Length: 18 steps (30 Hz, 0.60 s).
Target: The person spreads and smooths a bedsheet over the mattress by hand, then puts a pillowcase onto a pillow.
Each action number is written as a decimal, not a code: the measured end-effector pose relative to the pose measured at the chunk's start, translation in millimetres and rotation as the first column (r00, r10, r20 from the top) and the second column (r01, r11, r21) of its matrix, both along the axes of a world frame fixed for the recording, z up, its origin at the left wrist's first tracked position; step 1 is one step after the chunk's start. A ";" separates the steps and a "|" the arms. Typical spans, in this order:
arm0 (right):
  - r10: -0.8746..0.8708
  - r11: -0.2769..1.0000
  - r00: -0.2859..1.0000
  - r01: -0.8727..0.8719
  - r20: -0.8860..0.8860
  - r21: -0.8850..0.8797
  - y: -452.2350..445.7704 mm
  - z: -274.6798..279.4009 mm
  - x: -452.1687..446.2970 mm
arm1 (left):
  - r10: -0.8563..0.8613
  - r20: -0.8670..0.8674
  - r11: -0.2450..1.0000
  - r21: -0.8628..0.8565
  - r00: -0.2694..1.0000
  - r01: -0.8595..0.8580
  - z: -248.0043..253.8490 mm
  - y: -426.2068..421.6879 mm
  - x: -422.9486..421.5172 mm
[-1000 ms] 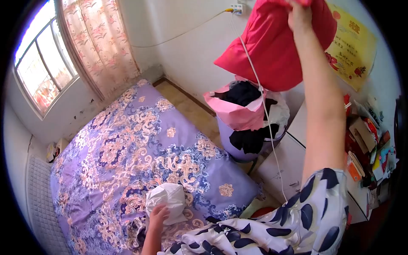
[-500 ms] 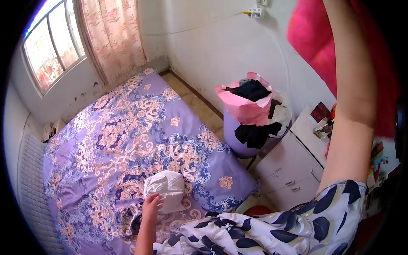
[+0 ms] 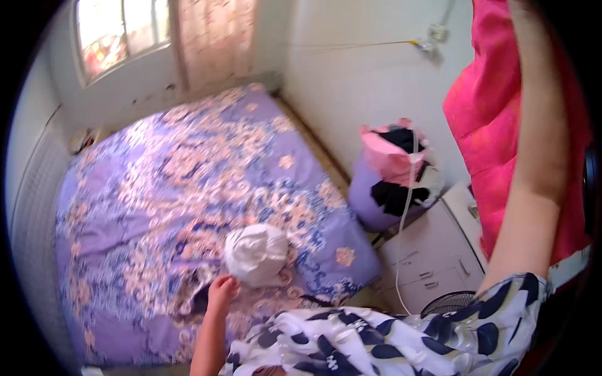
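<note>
My left hand [image 3: 224, 291] is closed, with curled fingers, just below the lower left edge of a white cloth bundle [image 3: 256, 254] on the bed; nothing shows in it. Beside its wrist lies a small dark, crumpled item [image 3: 199, 297]. My right arm reaches up along the right side, and its hand is beyond the top edge. Behind and beside that arm hangs a large pink-red cloth [image 3: 492, 119]; the grip on it is out of sight.
The bed has a purple patterned cover [image 3: 113, 225]. Past its right edge stands a purple bin [image 3: 367, 194] with a pink bag [image 3: 385, 156] and dark clothes. Nearby are a white cabinet [image 3: 433, 257], a hanging white cable [image 3: 407, 207] and a black mesh fan [image 3: 448, 302].
The pink-red cloth has moved right and hangs lower and longer. My right hand has left the view. My left hand has come off the white bundle and curled closed. The view has shifted.
</note>
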State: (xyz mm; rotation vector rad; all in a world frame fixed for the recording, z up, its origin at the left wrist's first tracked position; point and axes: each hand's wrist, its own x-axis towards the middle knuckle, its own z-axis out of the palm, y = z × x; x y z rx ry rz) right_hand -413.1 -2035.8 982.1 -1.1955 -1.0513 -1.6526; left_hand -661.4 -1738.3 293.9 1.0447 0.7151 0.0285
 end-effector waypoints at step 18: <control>0.656 0.414 0.024 -0.847 -0.754 0.333 150.6 -217.9 -89.2 | -0.032 0.048 0.907 -0.419 0.998 0.049 47.8 72.8 -83.4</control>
